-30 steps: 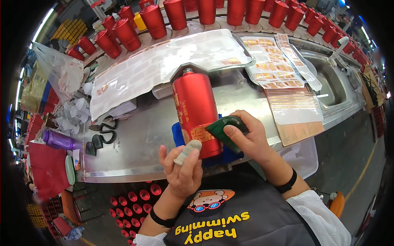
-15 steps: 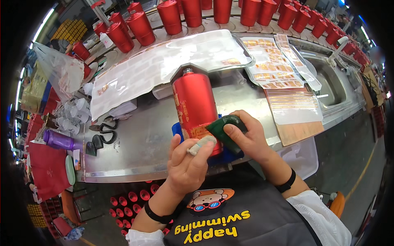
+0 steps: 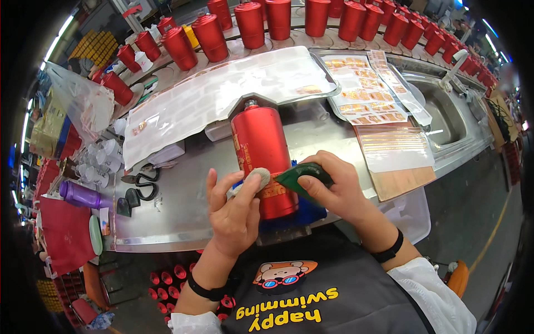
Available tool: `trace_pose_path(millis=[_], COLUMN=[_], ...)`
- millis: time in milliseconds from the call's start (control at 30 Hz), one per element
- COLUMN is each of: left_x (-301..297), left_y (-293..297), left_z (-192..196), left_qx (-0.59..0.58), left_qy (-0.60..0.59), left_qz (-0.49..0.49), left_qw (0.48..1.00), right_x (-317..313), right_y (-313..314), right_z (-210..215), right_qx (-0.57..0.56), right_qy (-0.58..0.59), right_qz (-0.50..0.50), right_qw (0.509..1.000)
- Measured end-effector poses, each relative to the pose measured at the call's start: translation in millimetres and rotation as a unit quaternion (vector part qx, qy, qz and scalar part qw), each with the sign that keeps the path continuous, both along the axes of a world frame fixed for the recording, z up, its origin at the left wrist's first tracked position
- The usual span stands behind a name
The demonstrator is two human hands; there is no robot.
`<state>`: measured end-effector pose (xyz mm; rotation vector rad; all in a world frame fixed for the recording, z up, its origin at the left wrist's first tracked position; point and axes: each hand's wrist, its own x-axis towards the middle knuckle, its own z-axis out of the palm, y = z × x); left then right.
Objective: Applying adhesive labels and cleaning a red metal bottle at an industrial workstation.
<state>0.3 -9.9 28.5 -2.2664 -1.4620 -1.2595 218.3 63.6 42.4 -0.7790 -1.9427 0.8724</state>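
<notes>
A red bottle with a gold pattern lies on its side, neck pointing away and base towards me. My left hand is at its lower left side with fingers loosely curled and partly apart. At its fingertips a small whitish cloth wad touches the bottle; whether it is wrapped round a finger I cannot tell. My right hand grips a dark green scraper, its pointed edge against the bottle beside the gold band. Blue material shows under the bottle's near end.
White sheets and gold decal sheets lie beyond the bottle. Black scissors and a purple bottle are at left, a sink at right. Several red bottles line a conveyor at the back.
The cloth wad and my left hand have moved left and farther up the bottle. The scraper has shifted slightly, its tip left and down. The red bottles on the conveyor have moved right.
</notes>
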Motion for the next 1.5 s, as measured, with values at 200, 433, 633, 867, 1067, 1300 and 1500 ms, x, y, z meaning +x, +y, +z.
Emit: trace_pose_path(millis=[200,433,633,867,1067,1300,1500], left_x=[11.8,1.3,6.5,7.1,6.8,10.4,9.4], left_y=[-29.3,-22.4,-18.2,-14.8,-13.0,-11.6,-13.7], left_z=[-30.5,-10.1,-30.7,-17.2,-33.1,-21.9,-25.4], left_qx=[-0.068,-0.062,-0.074,-0.109,-0.156,-0.119,-0.153], left_qy=[-0.098,0.042,-0.085,-0.002,-0.029,-0.019,-0.008], left_qz=[0.034,0.079,0.08,0.086,0.097,0.11,0.106], left_qw=[0.992,0.994,0.99,0.99,0.983,0.987,0.983], right_x=[-21.9,-21.9,-21.0,-23.4,-23.3,-23.1,-19.9], right_y=[23.5,23.1,14.7,28.3,24.2,27.2,21.6], right_z=[32.5,43.0,39.9,36.6,41.7,43.7,44.8], right_qx=[0.118,0.066,0.074,0.143,0.116,0.116,0.019], right_qy=[-0.048,-0.081,-0.077,-0.091,-0.115,-0.113,-0.104], right_qz=[0.112,0.183,0.135,0.059,0.084,0.107,0.12], right_qw=[0.985,0.978,0.985,0.984,0.983,0.981,0.987])
